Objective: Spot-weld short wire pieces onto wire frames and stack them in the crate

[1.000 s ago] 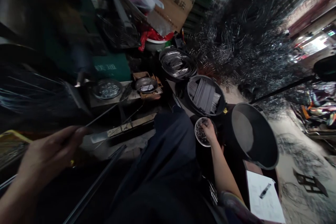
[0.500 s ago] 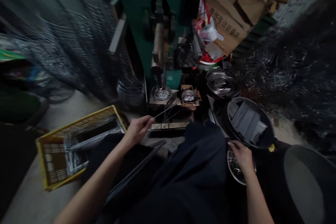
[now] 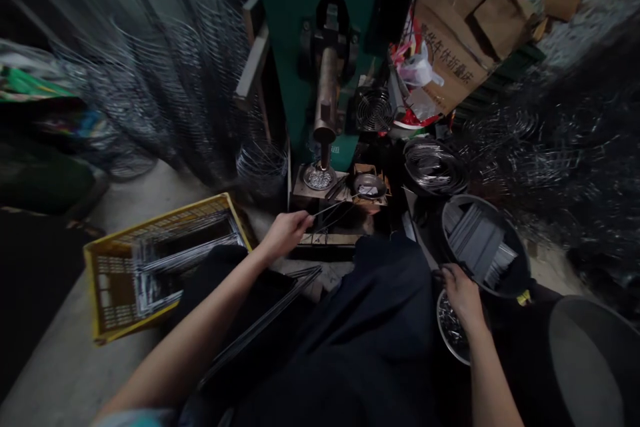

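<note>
My left hand (image 3: 286, 235) is closed round one end of a thin metal rod (image 3: 327, 209), which points forward and to the right toward a small dish (image 3: 369, 187). My right hand (image 3: 461, 295) hovers at the far edge of a round bowl of small shiny metal pieces (image 3: 451, 330). Its fingers are bent together, and whatever is between them is too small or dark to make out. Long thin metal rods (image 3: 270, 313) lie across my lap. Ahead of my left hand stands a green machine (image 3: 275, 13) with a metal arm (image 3: 327, 90) above a dish of bright bits (image 3: 320, 177).
At left sits a yellow crate (image 3: 93, 287) holding bent wire frames. A black tub (image 3: 520, 273) of flat grey strips stands beyond my right hand, with a wire coil (image 3: 434, 167) behind it. Cardboard boxes (image 3: 450, 47) and heaped wire (image 3: 540, 140) fill the right side.
The view has turned slightly left, so most of the scene sits farther right. My left hand still grips the rod. My right hand stays by the bowl, its fingers slightly more curled.
</note>
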Action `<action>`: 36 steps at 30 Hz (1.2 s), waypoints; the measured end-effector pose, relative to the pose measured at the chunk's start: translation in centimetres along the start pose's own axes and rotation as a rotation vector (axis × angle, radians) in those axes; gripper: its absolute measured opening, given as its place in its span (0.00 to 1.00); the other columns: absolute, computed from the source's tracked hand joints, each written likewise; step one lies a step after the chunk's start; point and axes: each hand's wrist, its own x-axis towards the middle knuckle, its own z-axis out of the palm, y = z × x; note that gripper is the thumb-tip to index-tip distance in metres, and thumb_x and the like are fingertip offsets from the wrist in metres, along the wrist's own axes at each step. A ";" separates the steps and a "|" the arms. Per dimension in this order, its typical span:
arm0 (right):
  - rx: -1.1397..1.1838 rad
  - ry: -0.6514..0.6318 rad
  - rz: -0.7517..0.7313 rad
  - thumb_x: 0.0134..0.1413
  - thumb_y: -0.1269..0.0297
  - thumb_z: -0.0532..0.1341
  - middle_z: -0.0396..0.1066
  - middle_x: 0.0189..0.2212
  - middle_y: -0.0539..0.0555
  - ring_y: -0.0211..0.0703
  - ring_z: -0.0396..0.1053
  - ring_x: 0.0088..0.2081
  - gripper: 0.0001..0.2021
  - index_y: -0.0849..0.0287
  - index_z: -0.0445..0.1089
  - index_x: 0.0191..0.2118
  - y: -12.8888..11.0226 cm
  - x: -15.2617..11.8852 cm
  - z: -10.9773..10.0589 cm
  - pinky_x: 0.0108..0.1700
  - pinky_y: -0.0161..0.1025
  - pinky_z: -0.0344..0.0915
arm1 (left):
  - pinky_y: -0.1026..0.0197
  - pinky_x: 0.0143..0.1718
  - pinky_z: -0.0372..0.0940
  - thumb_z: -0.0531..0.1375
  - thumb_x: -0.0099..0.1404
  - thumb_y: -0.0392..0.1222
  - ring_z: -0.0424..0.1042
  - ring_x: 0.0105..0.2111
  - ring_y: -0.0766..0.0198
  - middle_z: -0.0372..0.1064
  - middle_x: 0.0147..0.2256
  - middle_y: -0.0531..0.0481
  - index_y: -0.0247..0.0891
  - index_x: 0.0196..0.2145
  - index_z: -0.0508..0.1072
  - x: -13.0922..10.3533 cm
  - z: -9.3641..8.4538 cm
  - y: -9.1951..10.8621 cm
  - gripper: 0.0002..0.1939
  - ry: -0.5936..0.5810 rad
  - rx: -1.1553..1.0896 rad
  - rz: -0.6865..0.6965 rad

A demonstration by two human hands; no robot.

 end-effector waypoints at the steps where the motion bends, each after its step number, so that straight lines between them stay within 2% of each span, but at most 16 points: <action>1: -0.063 0.015 -0.014 0.60 0.53 0.50 0.76 0.30 0.57 0.52 0.75 0.33 0.19 0.55 0.73 0.44 -0.5 0.1 0.0 0.36 0.43 0.67 | 0.63 0.29 0.54 0.49 0.70 0.47 0.65 0.24 0.63 0.66 0.23 0.49 0.37 0.25 0.69 1.0 0.4 0.2 0.19 -0.041 0.054 -0.008; 3: -0.124 0.061 -0.081 0.61 0.53 0.49 0.74 0.29 0.57 0.52 0.73 0.33 0.19 0.55 0.74 0.43 -1.5 0.4 0.1 0.37 0.43 0.65 | 0.62 0.29 0.54 0.50 0.69 0.47 0.69 0.28 0.59 0.71 0.26 0.44 0.37 0.27 0.71 2.7 1.4 0.6 0.18 -0.094 0.127 -0.027; 5: -0.150 0.138 -0.188 0.60 0.50 0.50 0.73 0.32 0.59 0.53 0.70 0.37 0.21 0.56 0.76 0.39 -2.4 0.5 0.1 0.41 0.46 0.65 | 0.61 0.29 0.53 0.51 0.69 0.48 0.71 0.29 0.56 0.72 0.28 0.41 0.38 0.28 0.73 3.8 2.1 1.0 0.17 -0.102 0.153 -0.039; 8: -0.130 0.233 -0.243 0.59 0.47 0.52 0.71 0.35 0.61 0.53 0.68 0.38 0.23 0.57 0.79 0.36 -3.0 0.4 -0.2 0.44 0.48 0.64 | 0.61 0.28 0.52 0.51 0.69 0.48 0.72 0.30 0.54 0.73 0.29 0.40 0.38 0.29 0.73 4.1 2.7 1.3 0.17 -0.106 0.170 -0.037; 10: 0.002 0.215 -0.182 0.59 0.46 0.54 0.72 0.35 0.61 0.52 0.70 0.37 0.23 0.58 0.79 0.37 -2.9 0.2 -0.2 0.43 0.46 0.65 | 0.61 0.28 0.52 0.50 0.69 0.48 0.71 0.29 0.55 0.72 0.27 0.42 0.39 0.29 0.73 3.6 2.6 1.2 0.17 -0.098 0.163 -0.029; 14: 0.279 0.052 0.004 0.55 0.43 0.58 0.77 0.35 0.59 0.52 0.74 0.34 0.23 0.59 0.76 0.40 -2.0 -0.8 -0.2 0.38 0.43 0.68 | 0.63 0.28 0.53 0.48 0.70 0.47 0.66 0.25 0.62 0.67 0.23 0.47 0.39 0.27 0.69 2.3 1.7 0.7 0.18 -0.067 0.110 -0.012; 17: 0.160 -0.005 0.059 0.54 0.42 0.57 0.77 0.26 0.57 0.54 0.75 0.30 0.24 0.58 0.76 0.40 -1.7 -1.5 -0.8 0.35 0.43 0.67 | 0.65 0.27 0.53 0.48 0.69 0.48 0.61 0.22 0.66 0.63 0.21 0.52 0.37 0.25 0.67 0.8 0.9 0.3 0.19 0.014 -0.022 0.013; 19: 0.056 -0.003 0.040 0.54 0.41 0.56 0.75 0.22 0.56 0.54 0.74 0.28 0.24 0.58 0.77 0.38 -2.6 -1.5 -1.4 0.33 0.43 0.65 | 0.66 0.26 0.52 0.49 0.68 0.49 0.58 0.21 0.68 0.59 0.19 0.54 0.37 0.24 0.66 -0.3 0.6 0.2 0.19 0.081 -0.094 0.026; 21: 0.069 -0.017 -0.001 0.53 0.41 0.57 0.75 0.21 0.56 0.51 0.73 0.26 0.24 0.58 0.76 0.35 -4.6 -0.8 -1.3 0.32 0.41 0.65 | 0.67 0.25 0.51 0.50 0.68 0.49 0.56 0.20 0.69 0.56 0.19 0.56 0.36 0.23 0.65 -1.4 0.4 0.4 0.19 0.129 -0.117 0.031; 23: 0.197 -0.048 -0.053 0.53 0.42 0.59 0.75 0.22 0.55 0.48 0.73 0.25 0.22 0.58 0.76 0.32 -7.9 0.5 0.0 0.31 0.38 0.65 | 0.67 0.25 0.51 0.51 0.68 0.48 0.55 0.20 0.70 0.54 0.18 0.56 0.36 0.23 0.64 -2.4 0.5 0.7 0.19 0.164 -0.131 0.035; 26: 0.509 -0.145 -0.102 0.52 0.44 0.61 0.75 0.23 0.54 0.46 0.74 0.25 0.20 0.59 0.75 0.32 -13.8 2.9 4.2 0.28 0.37 0.66 | 0.67 0.25 0.52 0.51 0.69 0.46 0.58 0.20 0.70 0.56 0.19 0.57 0.37 0.25 0.66 -3.5 0.8 1.5 0.17 0.212 -0.151 0.040; 28: 0.742 -0.229 -0.101 0.49 0.45 0.63 0.76 0.26 0.56 0.46 0.75 0.26 0.19 0.60 0.73 0.32 -17.6 4.3 7.5 0.26 0.36 0.67 | 0.67 0.25 0.52 0.51 0.70 0.46 0.59 0.20 0.70 0.57 0.19 0.57 0.37 0.26 0.66 -4.1 1.0 1.8 0.17 0.243 -0.148 0.049; 31: 0.984 -0.296 -0.056 0.47 0.46 0.65 0.75 0.25 0.54 0.40 0.72 0.22 0.19 0.60 0.70 0.29 -22.2 5.2 11.5 0.22 0.31 0.65 | 0.67 0.25 0.52 0.51 0.71 0.45 0.59 0.19 0.70 0.57 0.19 0.57 0.37 0.25 0.65 -4.7 1.2 1.7 0.17 0.283 -0.118 0.053; 36: 1.208 -0.254 0.078 0.48 0.47 0.65 0.68 0.20 0.46 0.30 0.62 0.16 0.18 0.58 0.64 0.28 -27.0 4.6 14.7 0.16 0.25 0.54 | 0.66 0.26 0.53 0.50 0.72 0.45 0.63 0.20 0.68 0.62 0.21 0.55 0.37 0.27 0.66 -5.0 1.8 0.6 0.16 0.328 -0.080 0.016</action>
